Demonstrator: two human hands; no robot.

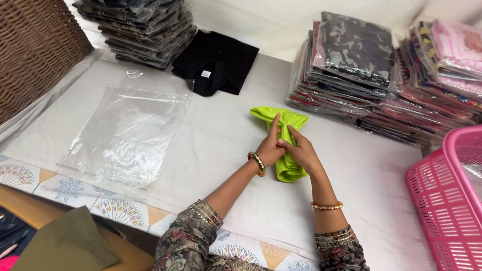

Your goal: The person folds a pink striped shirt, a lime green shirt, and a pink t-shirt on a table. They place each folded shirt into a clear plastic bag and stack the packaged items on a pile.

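- Hands meet mid-desk [211, 145] on lime-green garment [287, 168].
- L hand [269, 149] closed on cloth, index finger pointing up.
- R hand [303, 151] pinching the fold w/ fingertips.
- Clear plastic bag [128, 133] flat at left, well apart.
- Black shirt [217, 61] behind; pink basket [449, 200] at right.
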